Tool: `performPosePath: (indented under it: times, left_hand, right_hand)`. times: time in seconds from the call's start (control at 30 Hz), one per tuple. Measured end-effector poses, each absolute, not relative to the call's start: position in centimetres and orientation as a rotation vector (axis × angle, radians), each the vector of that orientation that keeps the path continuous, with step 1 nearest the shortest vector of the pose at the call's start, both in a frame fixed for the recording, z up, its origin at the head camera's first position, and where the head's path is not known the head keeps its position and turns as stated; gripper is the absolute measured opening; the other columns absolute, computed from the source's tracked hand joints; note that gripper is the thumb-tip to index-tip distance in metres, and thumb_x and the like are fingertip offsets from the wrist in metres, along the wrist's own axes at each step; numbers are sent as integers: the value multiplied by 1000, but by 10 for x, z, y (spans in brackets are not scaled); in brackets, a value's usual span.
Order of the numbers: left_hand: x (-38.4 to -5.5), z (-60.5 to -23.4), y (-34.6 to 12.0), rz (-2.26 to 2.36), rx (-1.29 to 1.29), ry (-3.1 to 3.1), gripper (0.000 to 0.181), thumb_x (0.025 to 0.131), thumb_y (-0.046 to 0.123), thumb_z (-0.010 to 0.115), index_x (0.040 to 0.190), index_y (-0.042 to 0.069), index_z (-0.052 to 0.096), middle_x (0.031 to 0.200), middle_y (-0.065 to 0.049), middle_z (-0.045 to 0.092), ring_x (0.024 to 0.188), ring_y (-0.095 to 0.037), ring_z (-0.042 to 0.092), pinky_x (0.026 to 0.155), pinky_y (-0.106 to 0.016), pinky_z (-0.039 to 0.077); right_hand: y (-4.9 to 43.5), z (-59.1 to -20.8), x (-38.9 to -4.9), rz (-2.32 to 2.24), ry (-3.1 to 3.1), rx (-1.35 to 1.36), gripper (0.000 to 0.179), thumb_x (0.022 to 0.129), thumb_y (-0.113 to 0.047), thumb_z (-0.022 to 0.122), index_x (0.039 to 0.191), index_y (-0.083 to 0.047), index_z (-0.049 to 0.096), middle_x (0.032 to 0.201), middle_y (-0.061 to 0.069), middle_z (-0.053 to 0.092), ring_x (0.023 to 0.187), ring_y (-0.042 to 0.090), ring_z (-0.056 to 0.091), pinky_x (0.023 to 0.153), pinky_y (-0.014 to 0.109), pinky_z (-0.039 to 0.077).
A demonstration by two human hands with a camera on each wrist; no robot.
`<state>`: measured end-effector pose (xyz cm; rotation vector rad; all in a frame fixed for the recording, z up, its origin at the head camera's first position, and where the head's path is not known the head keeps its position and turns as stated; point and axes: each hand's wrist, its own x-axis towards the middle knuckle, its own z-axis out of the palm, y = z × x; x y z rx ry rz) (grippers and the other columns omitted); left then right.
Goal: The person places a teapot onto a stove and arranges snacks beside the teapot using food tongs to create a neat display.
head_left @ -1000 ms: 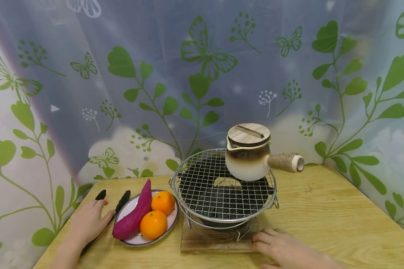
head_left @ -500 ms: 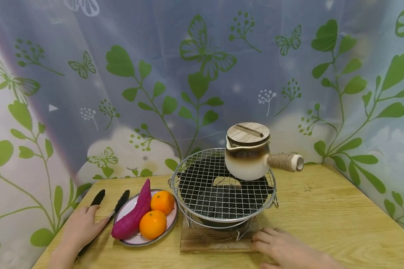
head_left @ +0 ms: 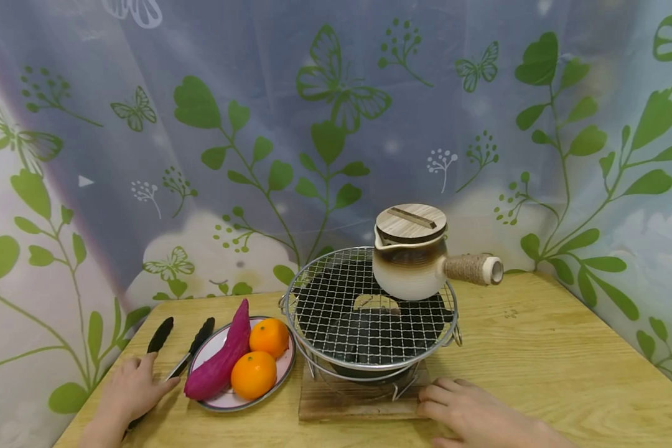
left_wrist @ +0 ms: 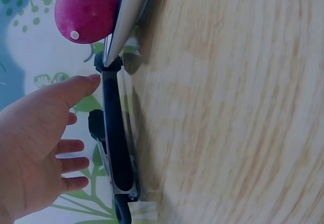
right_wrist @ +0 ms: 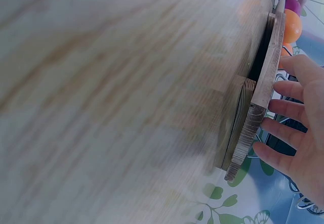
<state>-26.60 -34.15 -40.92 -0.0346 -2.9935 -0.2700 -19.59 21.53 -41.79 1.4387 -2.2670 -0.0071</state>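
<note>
Black-and-silver metal tongs [left_wrist: 115, 128], one pair, are lying at the left side of a yellowish wood-grain table [head_left: 537, 348], their two black tips pointing toward the back and sitting apart. A blue-grey and white curtain printed with green leaves and butterflies [head_left: 246, 50] is hanging behind the table and along its sides.

From where I am standing, I am counting two bare hands. The left hand [head_left: 131, 389] is lying over the tongs, fingers loosely extended and thumb outstretched; I cannot tell whether it is touching them. The right hand [head_left: 470, 407] is holding its fingers relaxed at the right end of one brown wooden board [head_left: 358, 407]; contact is unclear.

Just right of the tongs, one pale pink, dark-rimmed plate [head_left: 284, 367] is bearing one long purple sweet potato [head_left: 218, 367] and two round orange citrus fruits [head_left: 254, 374]. Beside it, one round silver wire-mesh grill [head_left: 336, 323] is standing above the board. On its back right, one cream-and-brown ceramic pot [head_left: 409, 274] is sitting under one round wooden lid [head_left: 411, 223], its twine-wrapped handle [head_left: 465, 267] pointing right.
</note>
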Motion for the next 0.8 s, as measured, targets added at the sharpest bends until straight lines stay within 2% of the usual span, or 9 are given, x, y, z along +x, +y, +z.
performPosePath:
  times: [0.33,0.8]
  left_hand:
    - [-267,-415,-342,-286,1,-3084,98,75,64,60,129,-14,35,113,-42,39,100,-61,41,76,-64,39]
    - [-270,-424,-340,-317,16,-3119,94,76,59,61,131,-12,33,114,-44,35,99,-62,39,77,-65,38]
  right_hand:
    - [215,-418,-196,-4,-2263,1442,34,82,-41,66,107,-18,62,107,-5,57,94,12,52,72,29,48]
    - [215,-419,-197,-7,-2239,1436,35,80,-40,68,106,-19,63,105,-6,57,93,11,52,71,29,48]
